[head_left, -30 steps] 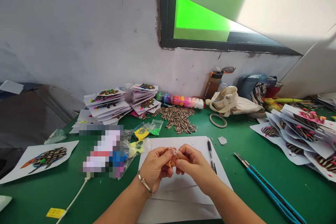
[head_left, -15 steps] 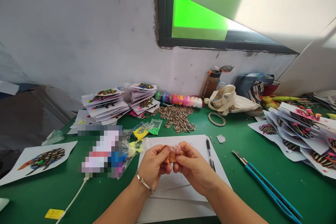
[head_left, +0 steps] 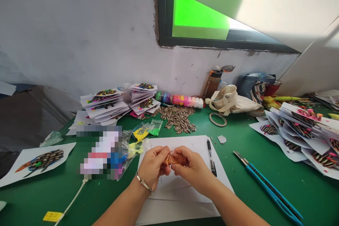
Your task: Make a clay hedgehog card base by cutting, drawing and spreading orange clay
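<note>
Between both hands is a small clear plastic bag of orange-brown clay, pinched over the white paper. My left hand, with a bracelet at the wrist, grips its left side, thumb on top. My right hand closes on its right side with thumb and bent fingers. Part of the bag is hidden by the fingers. Beneath lie sheets of white paper, with a black pen along their right edge. Left of the hands, small bags of yellow clay and green clay rest on the table.
Behind the paper is a pile of striped sunflower seeds. A blue utility knife lies right, near stacked seed pictures. Tape, a canvas bag and a bottle stand farther back. A seed fish picture lies left.
My right hand's fingers have shifted on the bag, and the thumb now sits lower and closer to the left hand. The view has moved slightly.
</note>
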Available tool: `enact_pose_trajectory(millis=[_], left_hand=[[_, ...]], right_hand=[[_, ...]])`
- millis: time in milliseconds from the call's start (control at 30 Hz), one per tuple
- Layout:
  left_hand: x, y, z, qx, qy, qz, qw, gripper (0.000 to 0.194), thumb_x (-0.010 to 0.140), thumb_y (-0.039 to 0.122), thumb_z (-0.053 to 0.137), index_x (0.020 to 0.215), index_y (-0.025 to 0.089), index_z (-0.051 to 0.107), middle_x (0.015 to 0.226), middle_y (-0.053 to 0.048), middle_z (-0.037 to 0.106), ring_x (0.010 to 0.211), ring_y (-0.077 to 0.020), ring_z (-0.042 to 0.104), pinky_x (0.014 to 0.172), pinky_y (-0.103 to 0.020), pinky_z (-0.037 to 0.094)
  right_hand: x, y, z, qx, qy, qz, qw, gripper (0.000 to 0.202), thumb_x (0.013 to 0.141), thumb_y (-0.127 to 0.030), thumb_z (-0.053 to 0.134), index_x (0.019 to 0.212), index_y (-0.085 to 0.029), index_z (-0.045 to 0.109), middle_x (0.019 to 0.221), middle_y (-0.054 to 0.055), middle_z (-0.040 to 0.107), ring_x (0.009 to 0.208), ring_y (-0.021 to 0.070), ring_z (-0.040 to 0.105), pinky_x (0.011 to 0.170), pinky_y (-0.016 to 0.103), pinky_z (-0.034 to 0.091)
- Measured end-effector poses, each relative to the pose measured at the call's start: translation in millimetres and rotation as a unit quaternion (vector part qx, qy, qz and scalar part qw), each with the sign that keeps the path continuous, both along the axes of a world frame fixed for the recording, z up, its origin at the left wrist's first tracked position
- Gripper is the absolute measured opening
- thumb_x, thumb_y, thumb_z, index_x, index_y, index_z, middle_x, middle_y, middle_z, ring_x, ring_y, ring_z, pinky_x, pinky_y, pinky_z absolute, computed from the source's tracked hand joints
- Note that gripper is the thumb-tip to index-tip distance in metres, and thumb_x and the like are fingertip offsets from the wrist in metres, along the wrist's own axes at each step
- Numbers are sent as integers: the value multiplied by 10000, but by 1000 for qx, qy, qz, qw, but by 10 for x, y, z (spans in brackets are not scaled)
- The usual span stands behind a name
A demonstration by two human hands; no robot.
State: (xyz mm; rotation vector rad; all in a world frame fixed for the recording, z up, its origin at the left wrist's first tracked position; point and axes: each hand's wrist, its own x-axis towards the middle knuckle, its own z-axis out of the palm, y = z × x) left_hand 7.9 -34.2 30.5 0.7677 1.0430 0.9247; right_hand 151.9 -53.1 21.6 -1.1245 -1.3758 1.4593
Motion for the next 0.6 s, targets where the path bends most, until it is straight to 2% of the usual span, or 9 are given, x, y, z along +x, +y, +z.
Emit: enact_pose_trajectory(millis=[200, 333, 467, 600], left_hand=[[1, -13, 1, 22, 15, -10, 1000, 397, 677, 491, 704, 612, 136, 538, 496, 33, 535, 349, -54, 483, 361, -153, 317], [7, -17, 1, 62, 33, -7, 998, 373, 691, 466, 699, 605, 131, 560, 497, 30, 534, 363, -65, 493, 375, -167, 342], [0, -22, 2, 110, 77, -10, 991, 360, 705, 454, 684, 586, 136, 566, 479, 29, 519, 380, -92, 512, 392, -192, 386], [-38, 7, 9, 132, 106, -21, 985, 366, 734, 487, 647, 627, 142, 586, 495, 20, 535, 426, -119, 552, 440, -220, 441]], right_hand=[[4, 12, 17, -3, -10, 4, 1000, 111, 791, -289, 584, 838, -190, 565, 688, -4, 641, 588, 120, 559, 579, 265, 464], [-3, 12, 8, 3, -28, -14, 1000, 78, 787, -260, 568, 773, -200, 520, 606, -34, 588, 526, 101, 522, 505, 227, 406], [-23, 18, -18, -4, -32, -41, 999, 146, 745, -222, 584, 691, -206, 450, 539, -66, 496, 478, 91, 492, 451, 209, 362], [-39, 42, -37, -35, 19, -55, 998, 134, 723, -267, 629, 744, -192, 520, 615, -44, 536, 560, 111, 542, 530, 245, 451]])
